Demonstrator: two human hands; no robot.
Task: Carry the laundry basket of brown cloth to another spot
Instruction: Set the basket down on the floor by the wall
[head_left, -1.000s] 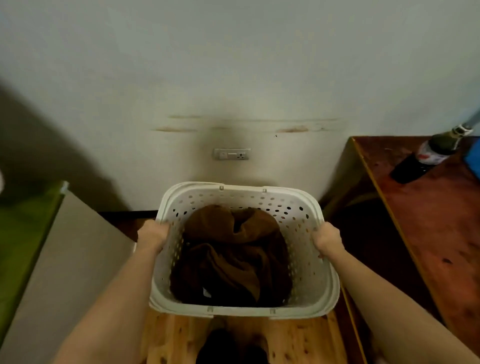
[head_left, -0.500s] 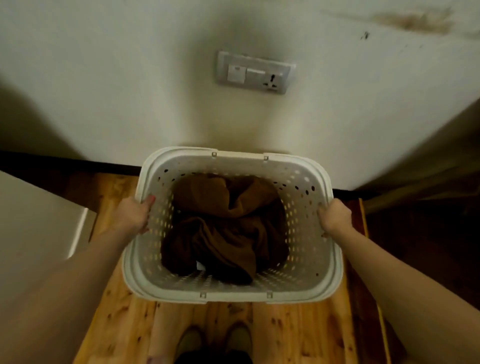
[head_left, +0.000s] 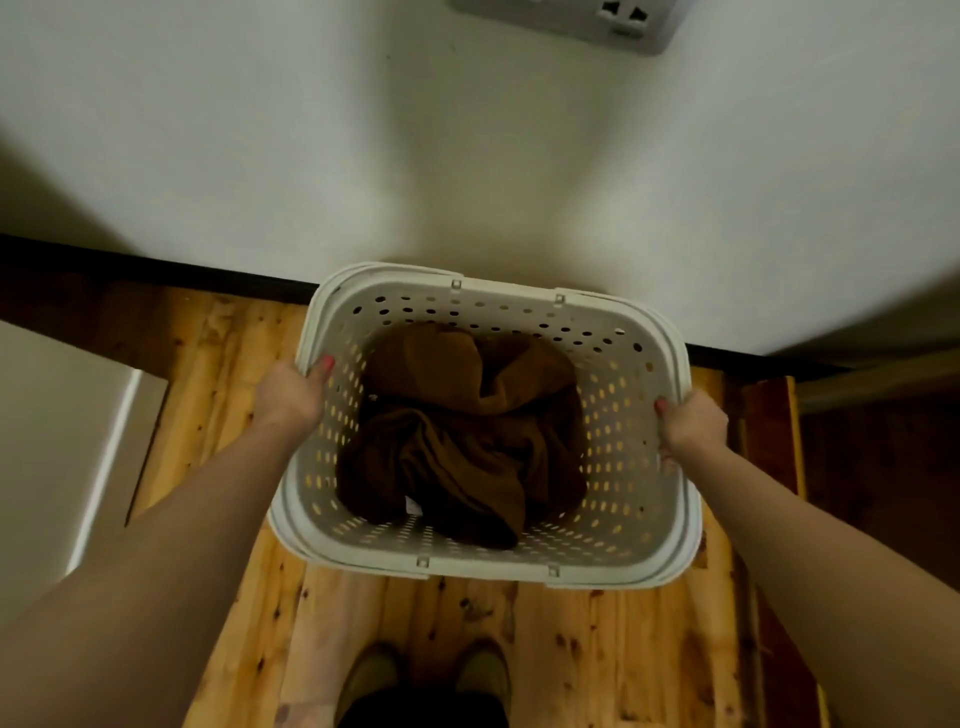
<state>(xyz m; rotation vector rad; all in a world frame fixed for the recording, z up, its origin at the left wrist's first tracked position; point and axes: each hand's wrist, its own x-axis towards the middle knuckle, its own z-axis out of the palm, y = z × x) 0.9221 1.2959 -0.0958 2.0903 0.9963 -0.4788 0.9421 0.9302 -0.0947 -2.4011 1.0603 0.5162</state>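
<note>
A white perforated laundry basket (head_left: 644, 519) sits at centre frame, holding crumpled brown cloth (head_left: 457, 436). The left hand (head_left: 291, 395) has its grip closed on the left rim; the right hand (head_left: 693, 426) has its grip closed on the right rim. A wooden floor (head_left: 597, 649) fills the lower frame. Two shoes (head_left: 431, 675) show at bottom centre. A wall socket (head_left: 587, 21) sits at top centre on the pale wall (head_left: 363, 156).

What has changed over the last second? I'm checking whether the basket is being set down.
The view tipped down and the basket sank toward the wooden floor by the wall; the table with the bottle left view. Left hand and right hand kept gripping its rim; the brown cloth stayed inside.
</note>
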